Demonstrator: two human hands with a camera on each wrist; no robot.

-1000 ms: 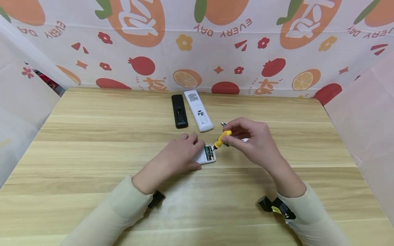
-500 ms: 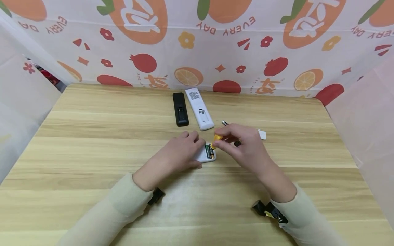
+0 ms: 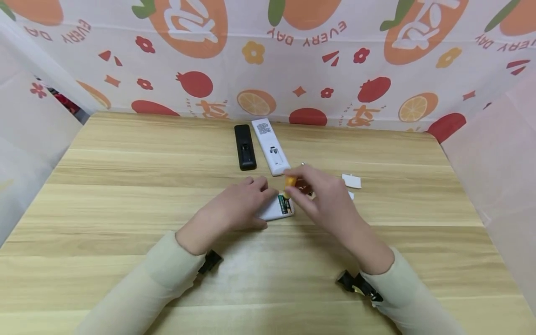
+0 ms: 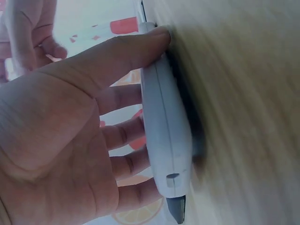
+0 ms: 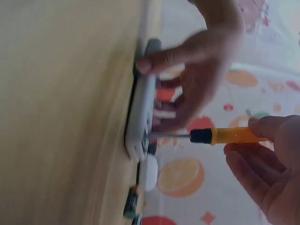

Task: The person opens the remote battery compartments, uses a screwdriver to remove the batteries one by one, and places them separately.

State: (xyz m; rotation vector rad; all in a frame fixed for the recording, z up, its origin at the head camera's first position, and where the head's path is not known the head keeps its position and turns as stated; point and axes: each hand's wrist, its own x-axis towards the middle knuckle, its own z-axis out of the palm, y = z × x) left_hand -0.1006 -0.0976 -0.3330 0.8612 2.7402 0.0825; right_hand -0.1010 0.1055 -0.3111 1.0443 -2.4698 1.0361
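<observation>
My left hand point(image 3: 234, 204) grips a small white remote control point(image 3: 272, 212) by its two long edges, back side up on the table. Two batteries point(image 3: 285, 205) sit in its uncovered compartment at the right end. Thumb on the near edge and fingers on the far one show in the left wrist view, against the remote's side point(image 4: 164, 122). My right hand point(image 3: 328, 200) pinches the yellow handle of a screwdriver point(image 5: 234, 135), held upright over the remote. Its metal shaft reaches down to the compartment; the very tip is hard to make out.
Behind the hands lie a black remote point(image 3: 245, 148) and a longer white remote point(image 3: 270, 146), their battery bays uncovered. White plastic pieces point(image 3: 351, 181) lie right of my right hand. A loose battery point(image 5: 131, 201) rests beside the held remote. A fruit-print curtain point(image 3: 293, 70) borders the table's back.
My right hand has moved left, and the screwdriver has gone from slanted to more upright over the compartment. White pieces behind that hand have come into view. The left hand has barely moved.
</observation>
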